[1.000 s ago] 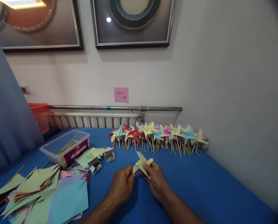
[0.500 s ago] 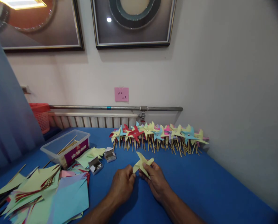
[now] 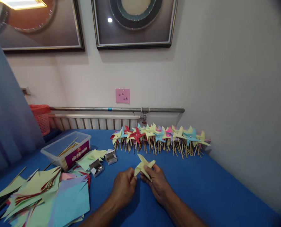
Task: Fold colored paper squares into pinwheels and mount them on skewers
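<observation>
A pale yellow paper pinwheel (image 3: 142,165) with folded blades is held between my two hands above the blue table. My right hand (image 3: 156,180) grips it, thumb pressed on its middle and fingers behind. My left hand (image 3: 124,186) is closed, thumb and forefinger pinched at the tip of the pinwheel's lower left blade. Whatever lies behind the pinwheel is hidden by my fingers. Beyond my hands, many finished-looking pinwheels (image 3: 136,135) on sticks lie in a row. Two small cardboard boxes sit left of my hands; the nearer box (image 3: 96,167) holds shiny metal pins.
On the left lie stacked coloured paper sheets (image 3: 71,200). Behind them a clear plastic tub (image 3: 66,151) holds thin wooden sticks. The second small box (image 3: 111,157) stands open. A red basket (image 3: 41,119), a blue curtain (image 3: 10,104) and a radiator pipe (image 3: 90,109) border the table.
</observation>
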{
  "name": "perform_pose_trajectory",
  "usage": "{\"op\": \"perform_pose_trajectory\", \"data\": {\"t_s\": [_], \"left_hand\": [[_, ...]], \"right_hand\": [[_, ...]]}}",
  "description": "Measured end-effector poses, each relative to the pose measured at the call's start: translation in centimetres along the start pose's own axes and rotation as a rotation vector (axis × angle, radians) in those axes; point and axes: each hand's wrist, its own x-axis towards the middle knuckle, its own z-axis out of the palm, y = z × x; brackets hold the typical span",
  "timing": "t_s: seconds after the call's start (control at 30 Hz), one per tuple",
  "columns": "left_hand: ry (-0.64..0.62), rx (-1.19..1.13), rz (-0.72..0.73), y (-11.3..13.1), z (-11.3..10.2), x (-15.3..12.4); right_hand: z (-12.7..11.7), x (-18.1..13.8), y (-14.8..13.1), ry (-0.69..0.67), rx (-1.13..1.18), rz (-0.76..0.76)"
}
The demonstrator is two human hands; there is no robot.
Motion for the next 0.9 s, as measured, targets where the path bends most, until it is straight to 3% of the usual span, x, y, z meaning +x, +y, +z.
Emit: {"op": "perform_pose_trajectory", "data": {"t_s": [0.9], "left_hand": [[-0.001,0.023,-0.017,0.21,-0.07,-0.08]], "right_hand": [[0.1,-0.08,-0.04,-0.007,-0.001,-0.004]]}}
